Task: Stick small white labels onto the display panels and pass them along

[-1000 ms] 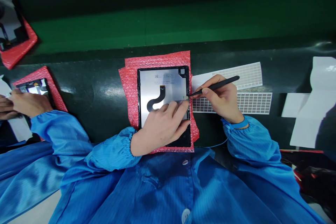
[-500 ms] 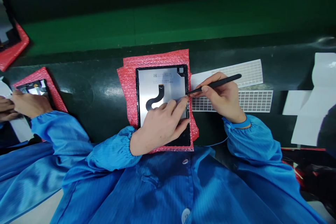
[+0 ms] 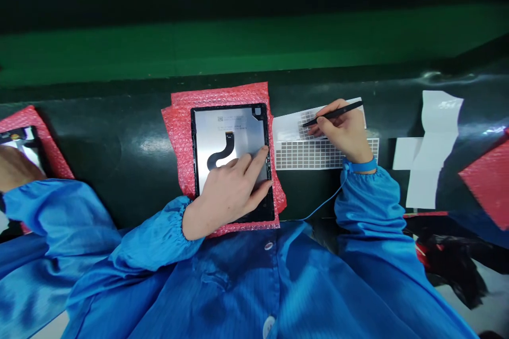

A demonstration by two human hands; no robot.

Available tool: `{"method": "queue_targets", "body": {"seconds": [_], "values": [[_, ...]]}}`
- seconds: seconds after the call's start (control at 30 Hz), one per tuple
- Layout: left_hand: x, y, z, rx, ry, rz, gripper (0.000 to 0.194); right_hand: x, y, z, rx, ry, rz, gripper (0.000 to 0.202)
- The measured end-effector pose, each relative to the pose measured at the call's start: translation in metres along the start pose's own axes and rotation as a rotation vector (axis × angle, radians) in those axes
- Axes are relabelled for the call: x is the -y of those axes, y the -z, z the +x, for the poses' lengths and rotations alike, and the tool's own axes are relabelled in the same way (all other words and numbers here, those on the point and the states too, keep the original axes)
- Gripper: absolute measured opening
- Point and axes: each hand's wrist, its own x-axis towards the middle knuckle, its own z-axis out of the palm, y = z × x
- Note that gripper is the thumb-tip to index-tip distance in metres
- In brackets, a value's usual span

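Note:
My left hand [image 3: 234, 185] lies with fingers outstretched across the back of a tablet screen panel [image 3: 210, 121], its index fingertip at the right edge of the black frame. A black flat cable [image 3: 228, 149] curves over the panel's silvery back. Held like a pen in my right hand [image 3: 345, 130] is a pair of black tweezers [image 3: 340, 112]. Their tip points down at the upper sticker sheet [image 3: 288, 126], a white sheet with rows of small pieces, partly covered by my hand. Below it lies a second sticker sheet [image 3: 306, 154] with a grid of small grey rectangles.
Red bubble wrap [image 3: 178, 132] lies under the panel. White paper pieces [image 3: 431, 143] and more red wrap [image 3: 489, 180] are on the right. On the left, a co-worker's hand [image 3: 18, 167] rests over another device. A blue wrist strap cord [image 3: 328, 200] runs from my right wrist.
My right hand has moved the tweezers from the panel's right edge to the upper sticker sheet. My left hand stays on the panel. The view has shifted to the right.

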Motion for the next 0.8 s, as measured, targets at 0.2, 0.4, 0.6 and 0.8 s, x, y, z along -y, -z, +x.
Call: {"method": "queue_targets", "body": {"seconds": [0.2, 0.4, 0.6, 0.8], "values": [[0.0, 0.002, -0.002, 0.023, 0.02, -0.018, 0.061, -0.003, -0.004, 0.002, -0.03, 0.007, 0.014, 0.022], [0.0, 0.002, -0.001, 0.004, 0.017, -0.024, 0.06, -0.003, -0.003, -0.022, 0.025, 0.002, 0.062, 0.022], [0.0, 0.002, -0.001, -0.009, 0.012, -0.008, 0.06, -0.01, -0.002, -0.054, 0.099, 0.0, 0.101, 0.026], [0.0, 0.002, -0.001, -0.037, 0.0, -0.005, 0.06, -0.014, 0.016, -0.051, 0.127, 0.006, 0.077, 0.023]]}}
